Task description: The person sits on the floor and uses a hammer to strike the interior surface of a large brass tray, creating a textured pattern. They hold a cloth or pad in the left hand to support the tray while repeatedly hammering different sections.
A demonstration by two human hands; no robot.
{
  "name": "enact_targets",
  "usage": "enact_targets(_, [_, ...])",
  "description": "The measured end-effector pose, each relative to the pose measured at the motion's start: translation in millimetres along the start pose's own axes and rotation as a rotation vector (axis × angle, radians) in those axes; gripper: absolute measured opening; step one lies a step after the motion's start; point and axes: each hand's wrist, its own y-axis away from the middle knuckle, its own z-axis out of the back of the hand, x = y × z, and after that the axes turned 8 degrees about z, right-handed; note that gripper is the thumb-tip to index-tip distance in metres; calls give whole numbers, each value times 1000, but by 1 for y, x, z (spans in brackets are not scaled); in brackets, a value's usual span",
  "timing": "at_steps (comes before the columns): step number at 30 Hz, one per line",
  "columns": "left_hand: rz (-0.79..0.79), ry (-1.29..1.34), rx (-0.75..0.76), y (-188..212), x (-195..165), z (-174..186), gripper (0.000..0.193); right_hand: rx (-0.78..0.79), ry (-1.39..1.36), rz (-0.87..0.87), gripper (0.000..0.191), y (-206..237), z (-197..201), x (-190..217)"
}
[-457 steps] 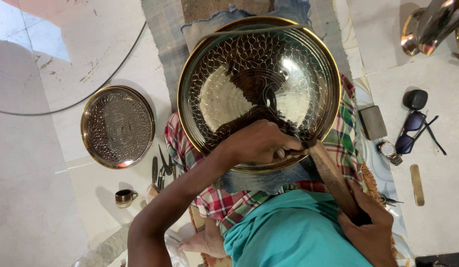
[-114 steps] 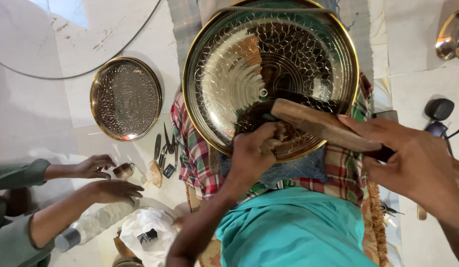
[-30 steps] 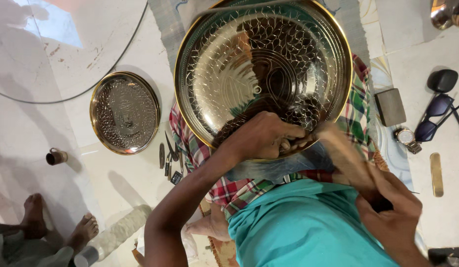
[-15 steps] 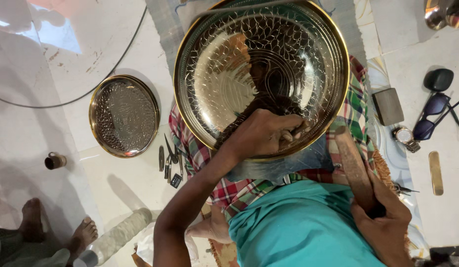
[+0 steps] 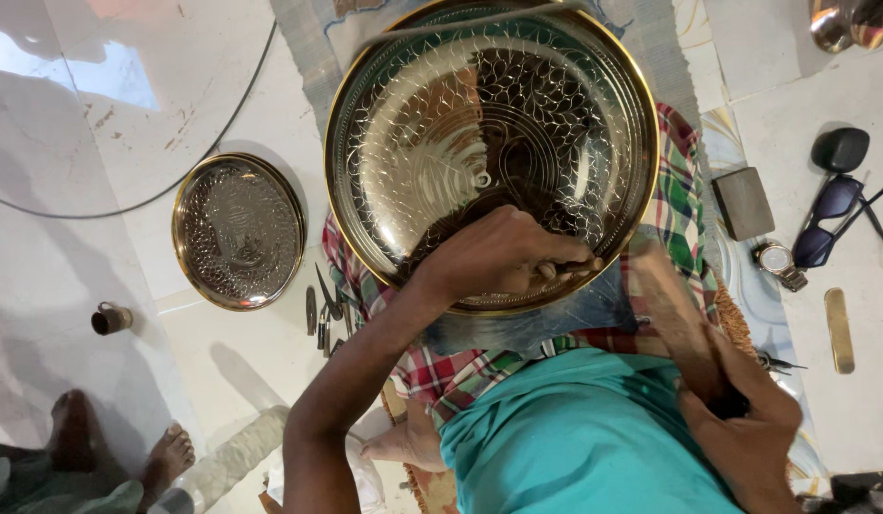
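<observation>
Item 1: large round engraved brass tray, leaf and ring pattern, at 12 o'clock of view, resting over checked red-green cloth on the wearer's lap.

Item 2: left hand, fingers curled tight round a thin metal punch, tip set on the tray's lower rim zone, approx 6 o'clock of the tray.

Item 3: right hand, at 4 o'clock of view, fist wrapped on the end of a wooden mallet; mallet blurred, head just beside the punch. Whether they touch: can't tell.

Item 4: teal shirt, 6 o'clock.

Item 5: smaller round embossed brass plate, on white marble floor, 9 o'clock, well apart from the tray.

Item 6: loose dark metal chisels, on floor btwn plate and cloth.

Item 7: small brass cup, 8 o'clock.

Item 8: misc at 3 o'clock: dark sunglasses, wristwatch, grey block, flat brass strip.

Item 9: another person's bare feet, 7 o'clock.
</observation>
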Motion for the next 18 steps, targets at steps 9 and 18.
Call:
enact_targets(9, [130, -128, 19, 6, -1, -8, 44, -111, 214, 98, 46, -22, -1, 5])
enact_targets(18, [471, -93, -177, 27, -20, -23, 48, 262, 134, 299, 75, -82, 16, 22])
